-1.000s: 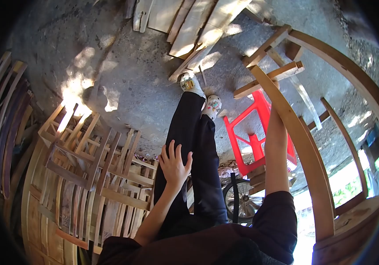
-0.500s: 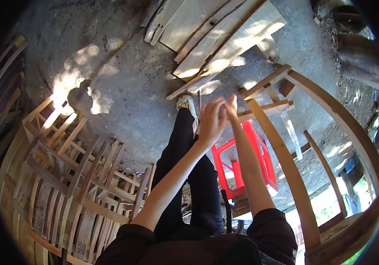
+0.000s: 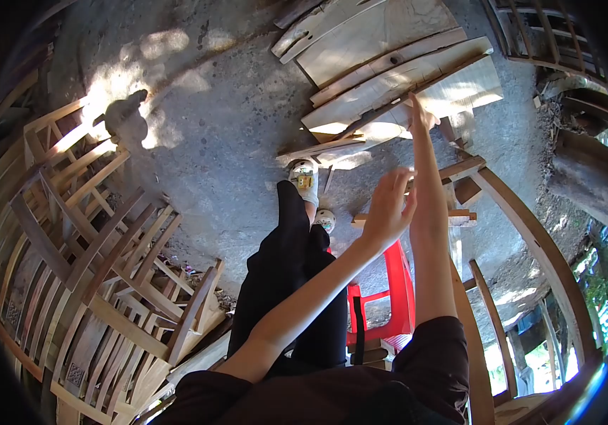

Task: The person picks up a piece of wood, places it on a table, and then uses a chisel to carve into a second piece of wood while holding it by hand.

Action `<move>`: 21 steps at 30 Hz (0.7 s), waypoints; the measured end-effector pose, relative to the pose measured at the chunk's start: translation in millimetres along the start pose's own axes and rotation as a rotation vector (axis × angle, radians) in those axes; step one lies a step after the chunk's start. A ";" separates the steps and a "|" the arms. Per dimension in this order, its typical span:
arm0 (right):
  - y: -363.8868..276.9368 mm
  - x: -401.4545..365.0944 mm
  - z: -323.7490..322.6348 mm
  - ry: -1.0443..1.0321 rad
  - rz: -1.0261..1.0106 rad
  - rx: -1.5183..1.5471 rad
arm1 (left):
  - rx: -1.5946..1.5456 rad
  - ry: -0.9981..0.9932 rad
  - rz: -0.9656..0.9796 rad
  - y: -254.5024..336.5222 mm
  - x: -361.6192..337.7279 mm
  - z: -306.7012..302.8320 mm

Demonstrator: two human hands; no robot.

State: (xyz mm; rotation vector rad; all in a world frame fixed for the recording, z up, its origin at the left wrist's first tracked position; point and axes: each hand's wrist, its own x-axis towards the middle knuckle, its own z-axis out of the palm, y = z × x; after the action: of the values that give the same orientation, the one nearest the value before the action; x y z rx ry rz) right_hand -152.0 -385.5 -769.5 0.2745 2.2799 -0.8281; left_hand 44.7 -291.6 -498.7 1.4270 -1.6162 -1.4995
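My right hand (image 3: 423,119) is stretched forward at the end of a straight arm, its fingers extended and nothing seen in them. It overlaps the lower edge of a stack of pale wooden boards (image 3: 396,78) on the concrete floor. Lower and to the left, my left hand (image 3: 389,209) hangs in the air with fingers apart, holding nothing. A short wooden bar (image 3: 460,218) lies just past it, partly hidden behind my right forearm. Under my arms is a red plastic stool (image 3: 399,283), half covered by the right arm.
Wooden chair frames (image 3: 116,248) are piled along the left side. A large curved wooden frame (image 3: 541,219) stands at my right. My feet, in light shoes (image 3: 304,177), are on the concrete floor (image 3: 212,156). More slatted wood (image 3: 552,35) is at the upper right.
My hands were close together over the wooden bar and have parted. The right has reached forward to the boards; the left has shifted right in view. The view has turned slightly.
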 end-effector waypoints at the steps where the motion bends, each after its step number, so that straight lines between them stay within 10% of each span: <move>1: 13.1 21.5 4.7 0.009 -0.029 0.044 | -0.001 0.002 -0.001 6.7 11.1 -8.6; 9: 39.7 -130.1 -68.8 -0.067 -0.746 0.244 | 0.058 0.151 0.198 9.4 40.5 -49.9; 11: 20.7 -205.4 -87.3 -0.195 -0.677 0.265 | 0.189 0.070 0.156 20.4 40.5 -64.2; 14: 26.5 -225.4 -96.2 -0.571 -1.092 -0.040 | 0.026 0.146 0.130 23.3 52.3 -87.8; 15: -19.2 -284.4 -97.0 -1.080 -0.341 0.430 | -0.287 -0.097 -0.028 9.5 54.7 -95.5; 16: -11.6 -279.7 -89.7 -0.920 -0.916 0.131 | -0.685 0.139 -0.371 24.0 50.4 -102.8; 17: -40.3 -298.8 -87.6 -0.726 -1.278 -0.135 | -0.667 0.310 -0.272 32.0 48.9 -118.2; 21: -62.4 -252.2 -37.8 -0.970 -1.417 -0.234 | -0.558 0.743 -0.107 5.5 56.2 -179.0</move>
State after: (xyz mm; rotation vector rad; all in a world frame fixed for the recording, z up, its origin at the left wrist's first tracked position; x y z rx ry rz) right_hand -10.2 -401.6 -549.1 -1.6364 1.3106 -0.9445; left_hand 183.0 -413.2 -462.5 1.4860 -0.6249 -1.1298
